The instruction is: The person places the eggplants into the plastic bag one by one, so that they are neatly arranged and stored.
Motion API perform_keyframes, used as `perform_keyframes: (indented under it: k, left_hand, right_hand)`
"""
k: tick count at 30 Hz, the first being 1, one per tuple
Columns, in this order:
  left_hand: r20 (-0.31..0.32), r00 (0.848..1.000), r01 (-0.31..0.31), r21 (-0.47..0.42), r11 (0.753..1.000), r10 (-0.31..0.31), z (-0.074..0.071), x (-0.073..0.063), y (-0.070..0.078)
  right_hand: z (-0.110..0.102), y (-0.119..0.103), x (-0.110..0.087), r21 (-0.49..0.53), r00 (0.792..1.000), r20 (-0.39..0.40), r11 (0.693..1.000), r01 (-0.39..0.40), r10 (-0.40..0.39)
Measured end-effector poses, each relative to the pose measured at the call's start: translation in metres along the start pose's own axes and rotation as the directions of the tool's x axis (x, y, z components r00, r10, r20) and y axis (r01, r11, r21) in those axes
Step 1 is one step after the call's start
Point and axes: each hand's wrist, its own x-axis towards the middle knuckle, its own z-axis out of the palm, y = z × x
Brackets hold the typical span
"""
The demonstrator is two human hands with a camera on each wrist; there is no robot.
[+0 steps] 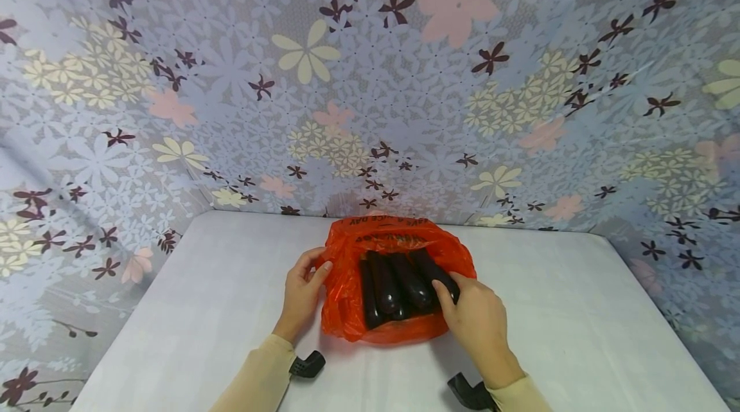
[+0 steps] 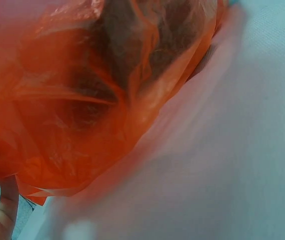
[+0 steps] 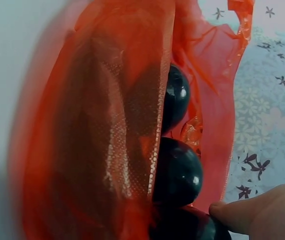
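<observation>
A red plastic bag (image 1: 343,315) lies with its mouth toward me, and several dark, glossy eggplants (image 1: 410,280) lie side by side in it. My left hand (image 1: 302,293) holds the bag's left edge between thumb and fingers. In the left wrist view its fingertips (image 2: 7,200) meet the red film. My right hand (image 1: 480,315) grips the rightmost eggplant (image 1: 432,270) near its rounded end, still within the bag's opening. From the right wrist, the thumb (image 3: 247,212) presses on the lowest eggplant (image 3: 190,225); the other fingers are hidden there.
A white-covered table (image 1: 555,309) lies under the bag. Behind and at both sides hangs floral cloth (image 1: 381,78). Black wrist mounts (image 1: 309,364) sit at both sleeves.
</observation>
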Motion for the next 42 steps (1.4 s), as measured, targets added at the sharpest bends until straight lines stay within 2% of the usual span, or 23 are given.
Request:
perform_keyframes:
  k: [6, 14, 22, 39, 42]
  left_hand:
    - [0.001, 1.0, 0.011, 0.012, 1.0, -0.011, 0.001, 0.0, 0.002]
    - [-0.002, 0.999, 0.043, 0.031, 0.999, -0.043, 0.001, 0.0, 0.006]
    - [0.014, 0.999, 0.044, 0.058, 0.997, -0.045, 0.004, -0.006, 0.041]
    - [0.015, 1.0, 0.017, 0.029, 0.999, -0.017, 0.004, -0.006, 0.036]
    - [0.008, 1.0, 0.023, 0.025, 0.999, -0.023, 0.003, -0.004, 0.023]
  right_hand:
    - [0.006, -0.002, 0.001, -0.016, 0.999, -0.035, 1.0, 0.025, -0.025]
    - [0.012, -0.004, 0.003, -0.035, 0.999, -0.041, 0.999, 0.031, -0.032]
    - [0.014, -0.007, 0.009, -0.07, 1.0, -0.011, 0.997, 0.016, -0.017]
    - [0.023, -0.006, 0.013, -0.084, 1.0, 0.006, 0.996, -0.004, 0.005]
    - [0.023, -0.005, 0.012, -0.082, 1.0, 0.006, 0.997, 0.003, -0.002]
